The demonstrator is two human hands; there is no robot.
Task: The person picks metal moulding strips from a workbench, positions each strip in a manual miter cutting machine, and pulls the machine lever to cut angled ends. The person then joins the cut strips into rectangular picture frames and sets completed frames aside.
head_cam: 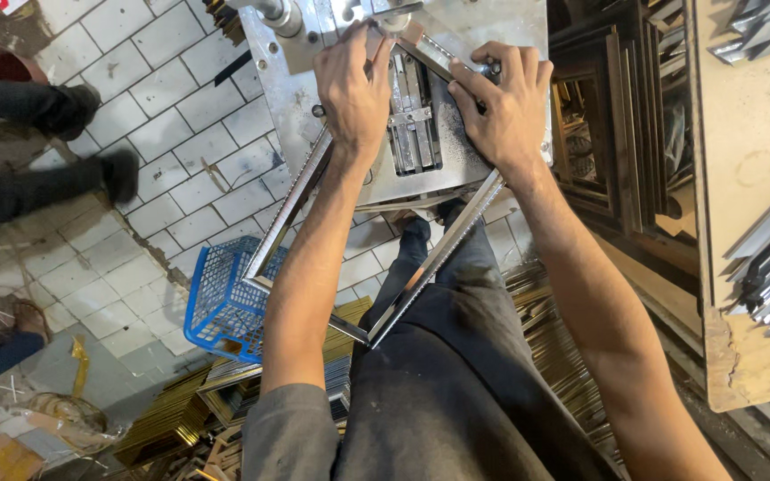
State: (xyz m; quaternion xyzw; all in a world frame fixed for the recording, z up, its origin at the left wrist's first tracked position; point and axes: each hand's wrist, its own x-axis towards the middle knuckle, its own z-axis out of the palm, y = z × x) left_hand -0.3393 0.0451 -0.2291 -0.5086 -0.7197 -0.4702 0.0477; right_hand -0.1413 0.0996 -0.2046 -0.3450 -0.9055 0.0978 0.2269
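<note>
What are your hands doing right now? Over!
Left hand and right hand both pressing silver frame onto the metal machine table. Blue basket below. Nothing blocking.

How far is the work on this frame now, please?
Three corners of the silver frame look joined already. The left hand and right hand press the fourth corner onto the metal machine table; whether that corner is fastened yet cannot be seen. Loose gold strips lie on the floor.

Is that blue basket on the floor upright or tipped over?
Tipped: the blue basket leans on the tiled floor, its mesh wall facing upward beside the silver frame.
</note>
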